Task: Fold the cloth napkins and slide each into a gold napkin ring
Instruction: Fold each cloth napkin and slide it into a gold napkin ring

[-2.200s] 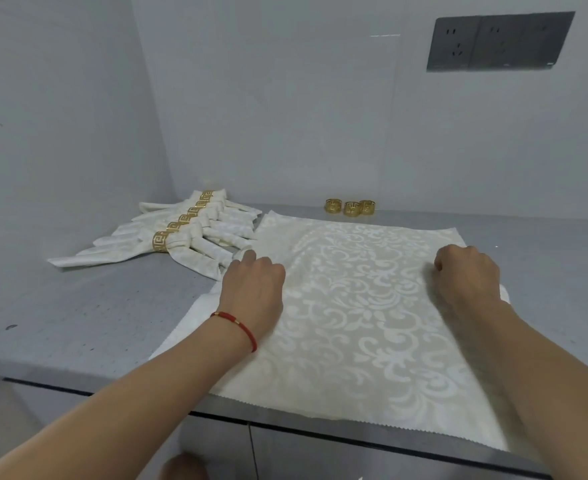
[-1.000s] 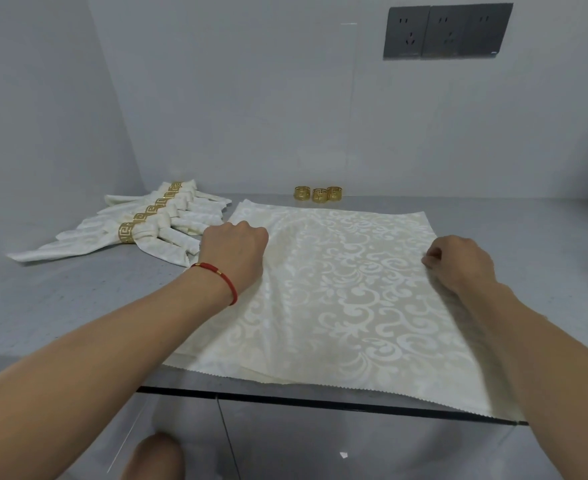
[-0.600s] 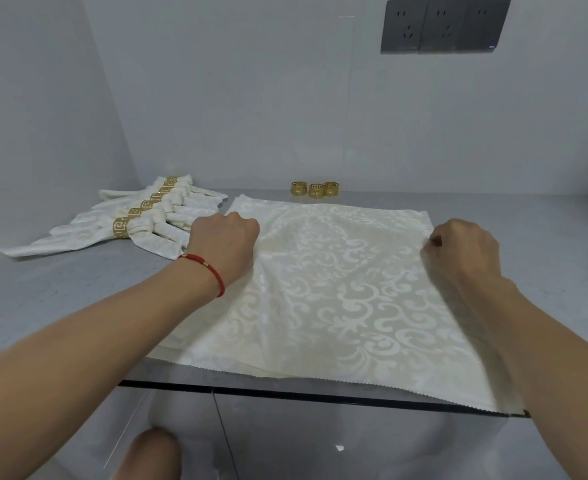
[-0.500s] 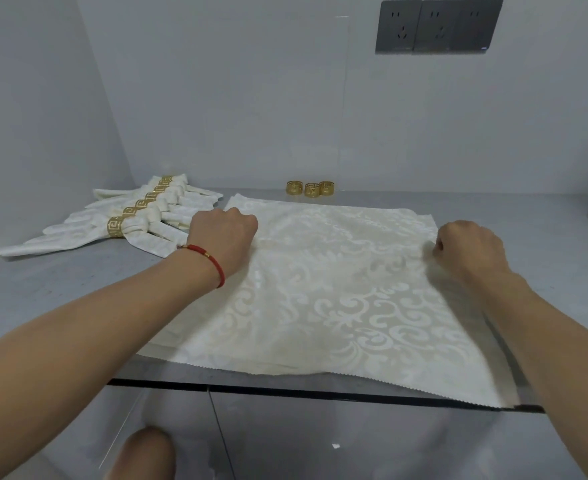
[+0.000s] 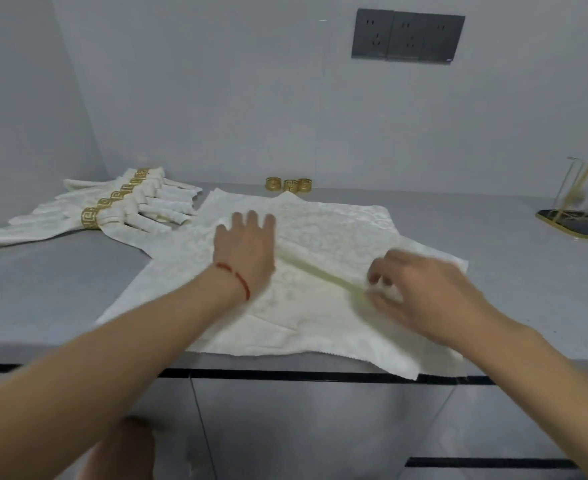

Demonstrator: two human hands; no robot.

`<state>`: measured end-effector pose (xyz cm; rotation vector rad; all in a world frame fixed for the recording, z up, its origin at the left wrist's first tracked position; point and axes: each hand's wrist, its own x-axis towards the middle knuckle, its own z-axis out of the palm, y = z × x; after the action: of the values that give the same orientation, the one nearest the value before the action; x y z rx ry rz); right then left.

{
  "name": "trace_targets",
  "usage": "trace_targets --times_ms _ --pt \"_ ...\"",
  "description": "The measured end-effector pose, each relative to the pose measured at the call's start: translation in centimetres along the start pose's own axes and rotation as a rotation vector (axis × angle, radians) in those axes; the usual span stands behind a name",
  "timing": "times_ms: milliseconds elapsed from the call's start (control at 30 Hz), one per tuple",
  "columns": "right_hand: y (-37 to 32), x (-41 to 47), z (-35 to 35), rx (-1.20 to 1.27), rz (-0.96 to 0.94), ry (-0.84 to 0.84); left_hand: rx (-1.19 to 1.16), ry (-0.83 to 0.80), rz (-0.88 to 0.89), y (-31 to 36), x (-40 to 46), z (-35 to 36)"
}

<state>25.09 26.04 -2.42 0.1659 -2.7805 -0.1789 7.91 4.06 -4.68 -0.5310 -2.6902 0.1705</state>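
Both fists have left the far corners of the napkin since half a second ago, and the cloth, which lay flat, now carries a raised diagonal fold across its middle. Seen from the head camera, the left hand [image 5: 247, 249] lies flat with fingers straight and spread, pressing the cream napkin [image 5: 337, 233] near the upper end of that fold [image 5: 315, 271]; a red string bracelet [image 5: 238, 278] circles its wrist. The right hand [image 5: 420, 292] is blurred, its fingers curled down and pinching the cloth at the lower right end of the fold. The napkin is spread on the grey counter [image 5: 43, 282], its near edge hanging just over the counter's front lip. To the left, touching the napkin's far left corner, a row of finished napkins [image 5: 119, 211] lies fanned out, each in a gold ring. Three loose gold napkin rings [image 5: 288, 184] stand side by side against the back wall, just beyond the cloth. At the far right edge sits a gold wire stand [image 5: 580, 209] on a dark base, and a dark socket panel [image 5: 406, 35] is on the wall above.
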Motion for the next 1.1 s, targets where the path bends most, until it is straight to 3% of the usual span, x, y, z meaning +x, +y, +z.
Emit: trace_targets --times_ms 67,100,233,400,500,667,833,900,1100 --pt "-1.4 -0.9 0.4 0.188 -0.113 -0.264 -0.23 0.236 0.228 1.2 -4.9 -0.3" --pt "-1.7 -1.0 0.9 0.174 -0.155 -0.326 -0.354 0.266 0.327 1.7 -6.7 -0.4" --pt "-1.2 -0.7 1.8 0.446 -0.096 -0.34 -0.682 -0.002 0.424 2.5 -10.2 0.3" --pt "-1.7 -0.3 0.5 0.709 -0.031 -0.35 -0.695 -0.09 0.492 2.5 -10.9 -0.5" --pt "-3.0 0.0 -1.2 0.815 -0.016 -0.298 -0.728 -0.081 0.511 1.5 -11.4 -1.5" --pt "-6.7 -0.4 -2.9 0.703 -0.049 -0.125 -0.76 0.055 0.409 -1.2 -12.3 -3.1" --pt "-8.6 -3.0 -4.1 0.456 -0.105 -0.413 -0.803 0.134 0.321 -4.1 -14.7 -4.5" --pt "-8.8 -3.7 -3.4 0.396 -0.193 -0.379 -0.836 0.116 0.295 -4.9 -15.9 -4.6" --pt "-7.5 -4.3 -3.0 0.703 -0.114 -0.311 -0.934 0.068 0.279 -4.8 -18.5 -6.2"
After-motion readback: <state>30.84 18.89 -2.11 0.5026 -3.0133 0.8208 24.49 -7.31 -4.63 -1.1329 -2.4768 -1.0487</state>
